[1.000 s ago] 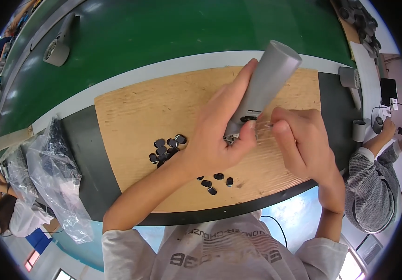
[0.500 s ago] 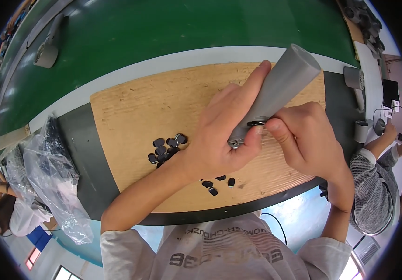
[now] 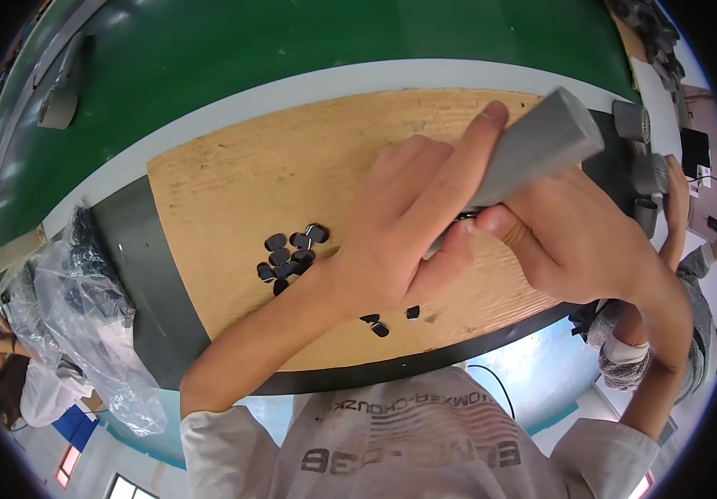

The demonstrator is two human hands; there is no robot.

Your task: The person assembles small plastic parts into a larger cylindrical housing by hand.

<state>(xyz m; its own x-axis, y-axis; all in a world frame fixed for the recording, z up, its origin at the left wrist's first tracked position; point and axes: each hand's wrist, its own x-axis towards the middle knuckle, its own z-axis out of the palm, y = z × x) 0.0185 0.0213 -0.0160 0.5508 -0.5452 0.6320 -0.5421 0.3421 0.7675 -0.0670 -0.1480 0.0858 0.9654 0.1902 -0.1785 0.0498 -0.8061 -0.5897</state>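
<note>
A grey plastic handle [image 3: 546, 141], shaped like a tapered tube, is held at a tilt over the board, its wide end up to the right. My left hand [image 3: 404, 224] is closed around its lower part, index finger stretched along the side. My right hand [image 3: 583, 229] is closed at the handle's right side, its thumb pressed next to a small black piece [image 3: 465, 217] on the handle. The right fingers are partly hidden behind the handle. Several small black oval pieces [image 3: 280, 257] lie on the board left of my left wrist, others [image 3: 379, 329] below it.
Under my hands is a wooden board [image 3: 234, 175] on a dark table edge. A clear plastic bag [image 3: 84, 299] hangs at the left. Beyond runs a green surface [image 3: 292, 37] with a grey part [image 3: 59, 104] on it. Grey parts [image 3: 631, 122] and a co-worker's arm [image 3: 674, 212] are at the right.
The handle has tipped further to the right, its wide end moving right and slightly down. My right hand has swung right and partly behind it. The co-worker's arm has reached further forward.
</note>
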